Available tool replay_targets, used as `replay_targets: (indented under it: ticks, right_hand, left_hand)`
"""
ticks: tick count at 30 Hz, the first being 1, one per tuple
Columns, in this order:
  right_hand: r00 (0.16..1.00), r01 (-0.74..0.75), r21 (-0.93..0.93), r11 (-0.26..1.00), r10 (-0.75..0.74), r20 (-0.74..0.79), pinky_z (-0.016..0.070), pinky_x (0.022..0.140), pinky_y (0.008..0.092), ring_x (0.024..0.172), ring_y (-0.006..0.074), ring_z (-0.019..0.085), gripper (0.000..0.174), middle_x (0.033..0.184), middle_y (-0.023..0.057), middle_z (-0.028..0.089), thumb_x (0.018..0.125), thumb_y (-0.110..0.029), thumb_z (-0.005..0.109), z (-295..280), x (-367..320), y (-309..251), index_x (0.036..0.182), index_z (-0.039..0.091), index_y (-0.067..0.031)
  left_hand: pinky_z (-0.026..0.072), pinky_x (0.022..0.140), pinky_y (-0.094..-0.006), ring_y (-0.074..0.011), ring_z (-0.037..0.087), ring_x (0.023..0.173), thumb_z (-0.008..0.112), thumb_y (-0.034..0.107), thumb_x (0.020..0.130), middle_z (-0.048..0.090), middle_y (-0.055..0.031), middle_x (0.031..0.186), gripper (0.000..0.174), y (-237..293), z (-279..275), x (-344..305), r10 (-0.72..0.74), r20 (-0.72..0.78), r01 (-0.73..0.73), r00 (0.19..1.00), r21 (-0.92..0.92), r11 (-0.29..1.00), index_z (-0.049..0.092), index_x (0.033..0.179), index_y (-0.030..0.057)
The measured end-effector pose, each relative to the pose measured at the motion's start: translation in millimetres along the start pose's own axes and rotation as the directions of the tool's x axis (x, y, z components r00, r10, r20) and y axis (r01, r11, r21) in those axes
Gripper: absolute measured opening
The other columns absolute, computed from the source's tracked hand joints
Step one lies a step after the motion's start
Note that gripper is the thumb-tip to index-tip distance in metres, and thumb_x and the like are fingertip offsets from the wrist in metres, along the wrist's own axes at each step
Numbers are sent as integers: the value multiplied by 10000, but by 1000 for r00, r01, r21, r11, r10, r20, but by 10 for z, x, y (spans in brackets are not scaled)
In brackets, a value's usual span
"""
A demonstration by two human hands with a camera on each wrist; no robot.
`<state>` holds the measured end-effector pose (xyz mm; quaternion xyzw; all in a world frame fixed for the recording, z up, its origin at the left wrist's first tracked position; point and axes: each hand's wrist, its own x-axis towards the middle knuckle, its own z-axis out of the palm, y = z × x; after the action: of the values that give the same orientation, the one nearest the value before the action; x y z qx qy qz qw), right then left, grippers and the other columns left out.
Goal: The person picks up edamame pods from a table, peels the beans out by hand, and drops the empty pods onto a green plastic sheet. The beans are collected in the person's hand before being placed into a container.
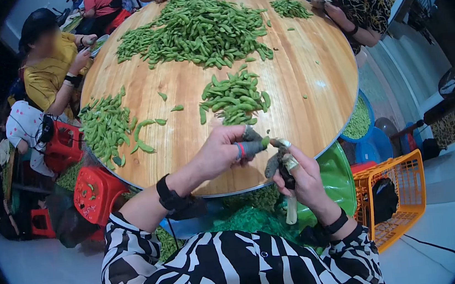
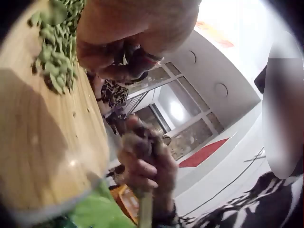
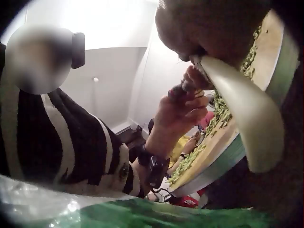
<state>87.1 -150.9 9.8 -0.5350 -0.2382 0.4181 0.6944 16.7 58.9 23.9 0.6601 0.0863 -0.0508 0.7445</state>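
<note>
Over the near edge of the round wooden table [image 1: 175,120], the left hand [image 1: 227,150], its fingertips wrapped, pinches a green pod [image 1: 265,142]. Close on its right, the right hand [image 1: 300,176] has its fingers curled round a tool with a pale handle [image 1: 292,210]; its working end is hidden by the fingers. That handle [image 3: 247,111] points down out of the fist in the right wrist view. Just beyond the hands lies a small pile of pods [image 1: 234,98]. The left wrist view shows the right hand [image 2: 147,161] with dark finger coverings.
A large pod heap [image 1: 198,26] covers the table's far middle; another pile [image 1: 105,124] lies at the left edge. Other people sit around the table. An orange crate [image 1: 391,197] stands right of the wearer, a red stool [image 1: 97,194] left. A green basin [image 1: 331,181] is below the table's edge.
</note>
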Motion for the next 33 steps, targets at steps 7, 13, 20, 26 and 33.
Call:
replay_targets:
  ticks: [7, 13, 20, 26, 33]
  right_hand:
    - [997, -3, 130, 992, -7, 78, 340, 434, 175, 477, 60, 420, 450, 676, 31, 512, 1005, -220, 384, 8, -24, 55, 1419, 350, -50]
    - [994, 69, 88, 994, -76, 83, 322, 408, 190, 449, 74, 406, 451, 632, 45, 481, 1008, -220, 386, 39, -32, 65, 1389, 352, 19]
    - [997, 83, 14, 996, -83, 10, 331, 424, 172, 476, 48, 418, 397, 688, -4, 495, 978, -104, 408, 33, -41, 107, 1362, 431, -5]
    - [999, -4, 106, 994, 0, 38, 326, 410, 174, 472, 57, 427, 387, 677, 22, 513, 967, -86, 410, -4, -59, 72, 1345, 449, -13]
    - [977, -198, 427, 882, 144, 156, 328, 365, 186, 429, 83, 431, 427, 669, 81, 536, 962, -204, 508, -43, -55, 123, 1345, 441, -27]
  left_hand:
    - [377, 469, -201, -38, 501, 544, 643, 106, 867, 577, 11, 663, 80, -213, 159, -8, 50, 1, -50, 999, -74, 996, 667, 896, 35]
    - [396, 527, -190, -27, 507, 608, 654, 83, 853, 592, 35, 752, 181, -170, 194, -40, 85, -47, -85, 995, 2, 996, 666, 1024, 23]
    - [412, 564, -195, -19, 504, 645, 658, 87, 861, 592, 27, 727, 159, -238, 236, -33, 250, -88, -250, 964, 11, 968, 675, 1001, 13]
    - [391, 504, -219, -73, 507, 552, 630, 116, 870, 585, -8, 703, 173, -336, 173, -11, -99, 285, 278, 953, -703, 655, 654, 999, 4]
    - [429, 494, -352, -255, 553, 551, 717, 138, 751, 530, -120, 656, 232, -188, 144, -82, 697, 254, -622, 671, 705, 342, 655, 939, 16]
